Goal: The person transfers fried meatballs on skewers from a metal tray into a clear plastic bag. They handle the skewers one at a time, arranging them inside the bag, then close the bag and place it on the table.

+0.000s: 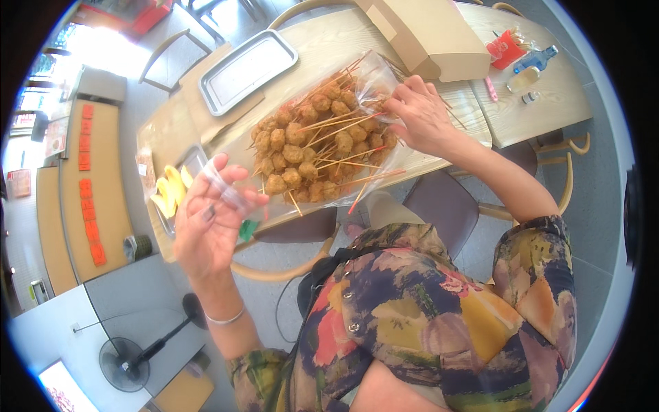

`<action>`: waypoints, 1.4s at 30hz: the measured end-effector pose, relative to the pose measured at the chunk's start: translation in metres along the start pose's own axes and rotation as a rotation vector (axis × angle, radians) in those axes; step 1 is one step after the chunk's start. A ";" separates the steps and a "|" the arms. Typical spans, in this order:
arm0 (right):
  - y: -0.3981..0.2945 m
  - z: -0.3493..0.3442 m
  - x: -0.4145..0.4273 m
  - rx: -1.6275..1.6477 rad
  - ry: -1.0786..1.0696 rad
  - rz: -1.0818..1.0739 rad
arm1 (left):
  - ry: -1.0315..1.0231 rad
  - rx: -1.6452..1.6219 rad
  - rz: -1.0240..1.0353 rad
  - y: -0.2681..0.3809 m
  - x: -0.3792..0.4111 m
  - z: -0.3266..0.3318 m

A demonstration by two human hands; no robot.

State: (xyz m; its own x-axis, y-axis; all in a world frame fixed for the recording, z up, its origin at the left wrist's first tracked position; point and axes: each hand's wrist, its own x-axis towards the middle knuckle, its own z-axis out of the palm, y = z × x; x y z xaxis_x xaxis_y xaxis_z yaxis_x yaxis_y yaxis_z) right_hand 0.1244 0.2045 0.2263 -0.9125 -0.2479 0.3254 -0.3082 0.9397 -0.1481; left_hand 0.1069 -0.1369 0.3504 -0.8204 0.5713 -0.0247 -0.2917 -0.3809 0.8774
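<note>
A large heap of browned meatballs on wooden skewers [293, 154] lies on a clear plastic bag on the wooden table [329, 31]. Some skewers have red ends. My right hand [419, 116] grips the gathered edge of the plastic bag [373, 82] at the heap's right side. At the heap's left, my left hand [213, 211] is raised palm up, fingers bent, with a strip of clear plastic [224, 188] across them. A piece of green tape [248, 229] hangs just beside that hand.
An empty metal tray [247, 72] lies at the table's far left. A cardboard box [437, 36] stands behind my right hand. Yellow banana-like pieces [172, 189] rest on another tray beyond my left hand. Blue bottle [535, 59] at right; chairs [443, 211] stand against the near edge.
</note>
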 end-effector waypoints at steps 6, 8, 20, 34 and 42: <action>0.017 -0.019 0.015 0.859 -0.183 0.397 | 0.084 -0.005 0.040 0.003 0.006 -0.011; 0.021 -0.044 0.024 1.467 -0.015 0.501 | 0.058 0.067 0.021 0.010 0.013 -0.016; -0.001 -0.090 0.164 2.277 -0.232 0.555 | 0.345 0.286 0.020 0.055 0.059 -0.043; -0.003 -0.085 0.335 2.053 -0.009 0.387 | 0.429 0.282 0.230 0.154 0.118 -0.069; -0.030 -0.022 0.416 2.024 0.227 0.171 | 0.470 0.337 0.392 0.173 0.154 -0.146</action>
State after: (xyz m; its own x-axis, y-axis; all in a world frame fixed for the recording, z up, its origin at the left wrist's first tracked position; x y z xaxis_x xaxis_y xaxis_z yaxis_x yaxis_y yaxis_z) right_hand -0.2401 0.0780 0.3872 -0.9649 -0.0256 0.2613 -0.1841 -0.6435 -0.7430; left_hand -0.1415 -0.2206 0.4282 -0.9819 0.0335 0.1865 0.1759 -0.2047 0.9629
